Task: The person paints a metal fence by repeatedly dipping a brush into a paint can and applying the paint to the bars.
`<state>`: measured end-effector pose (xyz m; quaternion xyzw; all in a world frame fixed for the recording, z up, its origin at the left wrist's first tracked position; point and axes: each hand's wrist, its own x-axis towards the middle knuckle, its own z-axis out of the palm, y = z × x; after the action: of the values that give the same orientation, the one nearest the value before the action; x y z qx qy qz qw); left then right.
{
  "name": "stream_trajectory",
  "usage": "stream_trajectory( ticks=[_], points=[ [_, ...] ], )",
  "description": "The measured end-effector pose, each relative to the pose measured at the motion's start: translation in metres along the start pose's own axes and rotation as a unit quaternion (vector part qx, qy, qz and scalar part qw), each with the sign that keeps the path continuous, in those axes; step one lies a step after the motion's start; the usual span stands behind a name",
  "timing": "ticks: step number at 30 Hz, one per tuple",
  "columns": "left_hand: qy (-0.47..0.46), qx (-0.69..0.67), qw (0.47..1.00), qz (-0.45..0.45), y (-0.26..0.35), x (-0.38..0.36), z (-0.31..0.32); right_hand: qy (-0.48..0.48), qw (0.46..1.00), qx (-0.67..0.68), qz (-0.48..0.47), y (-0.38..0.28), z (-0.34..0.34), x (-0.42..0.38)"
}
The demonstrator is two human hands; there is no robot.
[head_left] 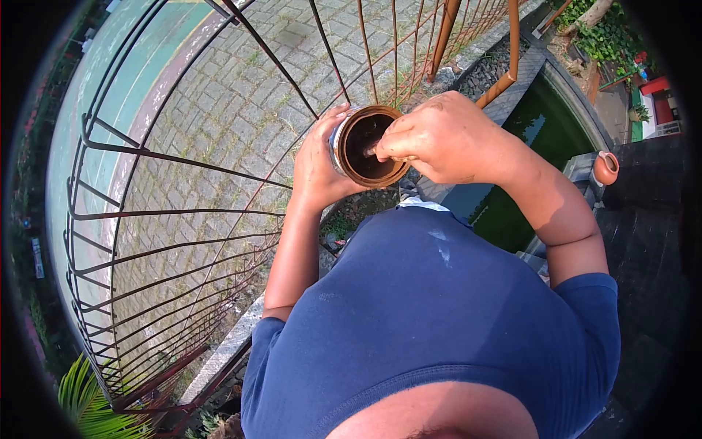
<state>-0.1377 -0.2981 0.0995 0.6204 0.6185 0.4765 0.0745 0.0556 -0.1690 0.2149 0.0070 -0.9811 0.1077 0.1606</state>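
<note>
My left hand is wrapped round the side of an open paint can, its fingers on the far left wall. Dark brown paint shows inside, and brown smears coat the rim. Over the can's right edge, my right hand has its fingers pinched together on what looks like a paintbrush. Only a short pale, metallic-looking part of it shows, pointing down into the can; my fingers hide the rest. Brown stains mark my right knuckles and wrist.
A metal-bar fence curves along the left and far side, close beyond the can. Some bars at the upper right are orange-brown. Behind it lies block paving. A green-water pool and a clay pot are at the right.
</note>
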Motion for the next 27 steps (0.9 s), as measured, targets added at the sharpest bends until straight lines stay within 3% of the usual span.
stream_trajectory(
  ticks=[1,5,9,12,16,17,20,22,27],
  points=[
    [-0.013,0.016,1.0,-0.006,0.0,0.002,0.0,0.017,1.0,0.004,0.001,0.002,0.0,0.0],
    [-0.037,0.043,0.998,-0.024,0.007,0.006,-0.003,-0.075,0.997,-0.003,0.0,-0.005,-0.008,0.002],
    [-0.023,0.034,0.999,-0.009,0.001,0.006,0.0,0.023,1.0,-0.014,-0.011,0.003,0.007,0.006],
    [-0.019,0.013,0.999,-0.034,0.001,0.007,-0.001,-0.062,0.998,-0.007,-0.033,-0.005,-0.001,0.008],
    [-0.004,0.0,1.0,-0.03,-0.002,0.003,-0.001,0.034,0.999,-0.02,-0.005,0.01,0.007,0.01],
    [-0.011,0.004,0.999,-0.037,-0.003,0.004,-0.001,0.053,0.998,-0.024,-0.036,0.008,0.011,0.012],
    [0.006,-0.007,1.0,-0.024,-0.009,0.005,0.0,-0.001,0.999,-0.004,-0.042,0.001,0.008,0.011],
    [0.031,-0.022,0.999,-0.01,-0.011,0.0,0.001,0.013,0.999,0.037,-0.012,0.01,0.002,0.003],
    [-0.011,0.07,0.997,-0.037,-0.007,-0.001,-0.005,0.04,0.99,0.124,0.057,0.015,-0.028,-0.012]
  ],
)
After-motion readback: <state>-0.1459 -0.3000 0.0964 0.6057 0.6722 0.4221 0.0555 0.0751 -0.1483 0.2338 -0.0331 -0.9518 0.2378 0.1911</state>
